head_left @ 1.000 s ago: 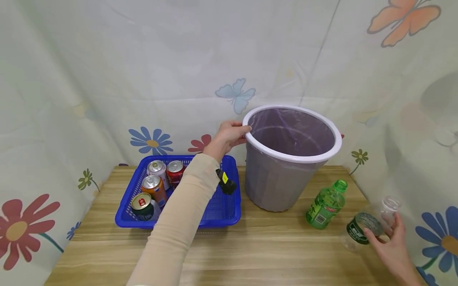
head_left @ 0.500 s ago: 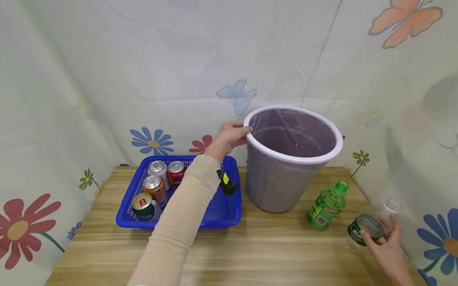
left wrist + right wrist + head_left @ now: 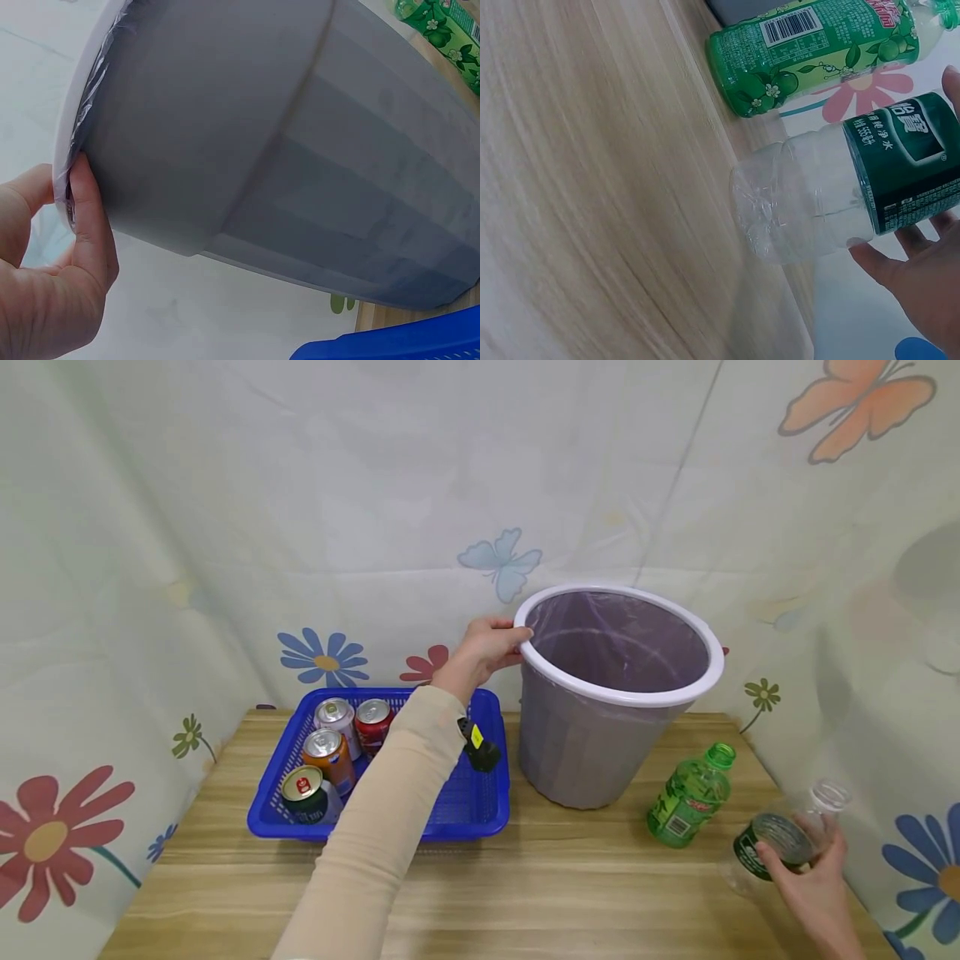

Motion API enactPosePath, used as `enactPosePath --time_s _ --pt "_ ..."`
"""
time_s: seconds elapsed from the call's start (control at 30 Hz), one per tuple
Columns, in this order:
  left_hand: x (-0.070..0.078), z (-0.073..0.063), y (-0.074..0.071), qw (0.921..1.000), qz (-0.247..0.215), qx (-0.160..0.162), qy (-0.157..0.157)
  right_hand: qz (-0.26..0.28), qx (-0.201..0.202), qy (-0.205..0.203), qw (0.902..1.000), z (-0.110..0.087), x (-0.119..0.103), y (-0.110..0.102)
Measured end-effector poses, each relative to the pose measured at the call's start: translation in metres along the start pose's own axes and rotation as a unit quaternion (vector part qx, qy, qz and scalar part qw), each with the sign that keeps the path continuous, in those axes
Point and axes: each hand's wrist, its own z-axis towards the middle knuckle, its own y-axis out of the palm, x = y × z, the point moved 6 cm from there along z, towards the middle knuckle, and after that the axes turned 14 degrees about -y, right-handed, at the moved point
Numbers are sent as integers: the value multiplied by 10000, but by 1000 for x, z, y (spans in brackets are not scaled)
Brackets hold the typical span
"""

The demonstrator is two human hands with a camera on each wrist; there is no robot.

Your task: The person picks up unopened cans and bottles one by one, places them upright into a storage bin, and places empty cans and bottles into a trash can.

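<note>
In the head view, my left hand [image 3: 489,647] pinches the white rim of a grey trash can [image 3: 592,743] lined with a thin clear bag. The left wrist view has the thumb outside and the fingers [image 3: 88,217] tucked under that rim. At the lower right, my right hand [image 3: 813,881] holds a clear plastic water bottle [image 3: 772,843] with a dark green label. Its base looks to be on the table; the far fingers are partly hidden behind it. Beside it stands an uncapped green drink bottle [image 3: 690,797], untouched.
A blue plastic basket [image 3: 491,802] with several drink cans [image 3: 330,758] sits left of the trash can, partly covered by my left forearm. Patterned curtain [image 3: 360,527] closes off the back and sides of the wooden table [image 3: 570,893].
My right thumb and fingers have come slightly further round the water bottle. The left hand stays on the rim. The head view has shifted a little.
</note>
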Motion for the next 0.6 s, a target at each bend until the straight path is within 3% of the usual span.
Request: enactPosePath --time_s 0.13,0.3,0.43,0.6 --pt "0 1 0 10000 -4 -4 18 -34 71 1 10000 0 2 0" --pt "0 1 -1 10000 -1 5 32 -296 331 -335 9985 7 37 1" --pt "0 1 -1 10000 -49 -15 37 -356 376 -377 9979 11 58 2" --pt "1 1 -1 9999 -130 -36 53 -356 393 -481 9974 14 62 2"
